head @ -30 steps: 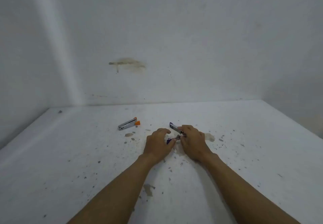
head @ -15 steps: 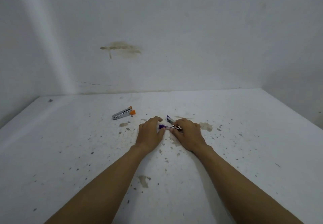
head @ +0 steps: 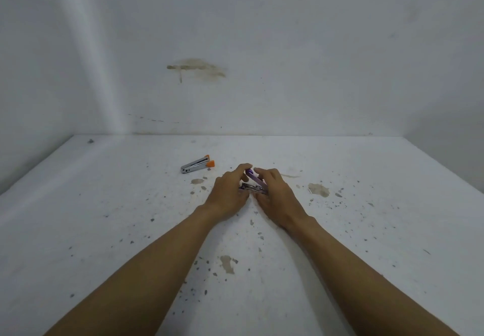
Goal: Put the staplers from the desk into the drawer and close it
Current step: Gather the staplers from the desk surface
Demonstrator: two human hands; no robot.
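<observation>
A small purple and chrome stapler [head: 253, 184] sits at the middle of the white desk [head: 366, 231], swung open with its purple top raised. My left hand [head: 228, 191] grips its left end and my right hand [head: 275, 194] grips its right side, so both hands hold it between them. A second stapler, chrome with orange ends [head: 197, 165], lies closed on the desk to the left and a little farther back, apart from both hands. No drawer is in view.
The desk surface is speckled with dark chips and worn patches [head: 318, 189]. White walls enclose it at the back, left and right, with a brown stain [head: 196, 67] on the back wall.
Both hands stayed on the purple stapler; its purple top now stands raised between my fingers. The orange stapler has not moved on the desk.
</observation>
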